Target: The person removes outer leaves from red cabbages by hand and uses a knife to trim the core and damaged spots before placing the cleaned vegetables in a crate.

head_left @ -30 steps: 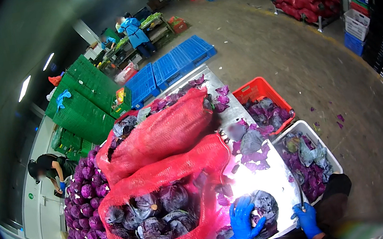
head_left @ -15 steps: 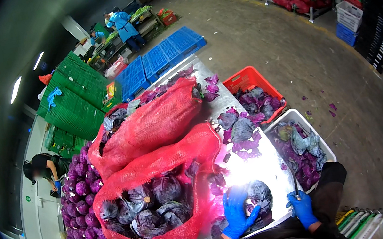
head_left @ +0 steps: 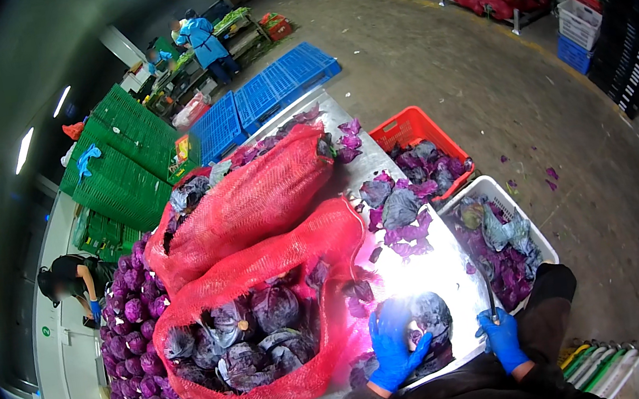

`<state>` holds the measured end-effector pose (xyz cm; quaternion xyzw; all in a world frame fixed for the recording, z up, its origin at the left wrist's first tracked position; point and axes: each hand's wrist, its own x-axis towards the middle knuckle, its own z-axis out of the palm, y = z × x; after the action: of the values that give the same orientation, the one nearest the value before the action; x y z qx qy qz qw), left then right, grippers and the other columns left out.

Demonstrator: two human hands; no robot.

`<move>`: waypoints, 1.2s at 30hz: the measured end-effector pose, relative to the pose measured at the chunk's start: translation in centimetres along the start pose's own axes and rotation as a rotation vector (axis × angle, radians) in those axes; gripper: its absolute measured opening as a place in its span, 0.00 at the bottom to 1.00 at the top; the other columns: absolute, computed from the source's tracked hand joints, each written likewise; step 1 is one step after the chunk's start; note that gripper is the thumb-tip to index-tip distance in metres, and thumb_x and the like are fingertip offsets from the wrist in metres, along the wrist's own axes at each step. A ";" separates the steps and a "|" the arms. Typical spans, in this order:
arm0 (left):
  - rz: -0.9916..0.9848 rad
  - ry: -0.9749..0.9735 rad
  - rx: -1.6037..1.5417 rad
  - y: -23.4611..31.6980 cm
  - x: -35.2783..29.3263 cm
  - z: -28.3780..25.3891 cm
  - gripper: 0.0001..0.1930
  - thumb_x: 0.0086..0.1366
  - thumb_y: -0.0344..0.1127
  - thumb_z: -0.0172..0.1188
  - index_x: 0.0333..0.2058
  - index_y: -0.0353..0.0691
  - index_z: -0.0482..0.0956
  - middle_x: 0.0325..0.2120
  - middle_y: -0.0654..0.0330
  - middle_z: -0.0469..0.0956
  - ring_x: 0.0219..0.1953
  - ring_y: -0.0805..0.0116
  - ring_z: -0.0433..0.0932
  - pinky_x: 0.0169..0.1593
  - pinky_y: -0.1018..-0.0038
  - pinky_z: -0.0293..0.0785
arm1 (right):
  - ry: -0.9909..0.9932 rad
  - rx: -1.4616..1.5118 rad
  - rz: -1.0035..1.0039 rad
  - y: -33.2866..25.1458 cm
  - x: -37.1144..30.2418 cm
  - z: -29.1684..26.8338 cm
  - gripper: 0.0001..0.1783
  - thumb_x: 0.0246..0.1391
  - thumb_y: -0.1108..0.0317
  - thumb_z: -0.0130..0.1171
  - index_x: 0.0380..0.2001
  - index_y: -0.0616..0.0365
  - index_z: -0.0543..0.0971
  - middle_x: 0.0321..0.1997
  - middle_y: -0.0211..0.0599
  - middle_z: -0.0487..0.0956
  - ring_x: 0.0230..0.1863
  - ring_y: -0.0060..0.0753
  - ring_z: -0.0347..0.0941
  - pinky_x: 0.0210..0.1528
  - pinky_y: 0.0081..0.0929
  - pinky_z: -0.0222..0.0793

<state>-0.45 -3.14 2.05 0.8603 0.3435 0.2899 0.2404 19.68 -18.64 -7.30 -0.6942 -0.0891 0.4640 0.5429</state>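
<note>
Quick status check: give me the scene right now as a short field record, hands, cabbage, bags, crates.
left hand: blue glove, resting on red cabbage
right hand: blue glove, gripping a knife, blade up
surface: steel table, glare in the middle
open mesh bag: red, cabbages inside
second mesh bag: full, behind
white crate: leaf trimmings
red crate: leaf trimmings

Both forearms are coming in from the lower edge, dark-sleeved. The gloved left hand (head_left: 395, 342) is spreading its fingers flat, while the gloved right hand (head_left: 504, 337) is curling into a grip.
</note>
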 end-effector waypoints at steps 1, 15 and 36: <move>0.006 -0.001 0.001 0.0 0.0 -0.1 0.37 0.58 0.50 0.69 0.62 0.38 0.70 0.64 0.47 0.68 0.69 0.46 0.61 0.71 0.48 0.46 | 0.000 0.000 -0.001 0.0 0.0 0.0 0.09 0.62 0.66 0.61 0.38 0.60 0.77 0.21 0.42 0.81 0.08 0.25 0.64 0.09 0.24 0.59; 0.230 -0.138 0.150 1.9 1.2 0.2 0.30 0.59 0.53 0.66 0.52 0.38 0.73 0.58 0.48 0.72 0.66 0.48 0.65 0.70 0.47 0.46 | 0.028 -0.075 -0.464 -5.0 0.8 1.6 0.17 0.58 0.63 0.65 0.48 0.58 0.79 0.40 0.40 0.84 0.24 0.23 0.75 0.27 0.23 0.71; -0.299 0.035 -0.352 -2.6 -1.2 0.5 0.42 0.57 0.32 0.73 0.66 0.32 0.59 0.63 0.50 0.63 0.66 0.56 0.62 0.70 0.63 0.56 | -0.043 -0.266 -0.692 -6.3 3.7 5.5 0.31 0.55 0.50 0.69 0.56 0.56 0.76 0.49 0.48 0.83 0.48 0.44 0.82 0.47 0.34 0.75</move>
<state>-2.07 -2.43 -0.31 0.7395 0.4155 0.3213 0.4210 20.05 -10.16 -3.94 -0.6774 -0.3896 0.2518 0.5708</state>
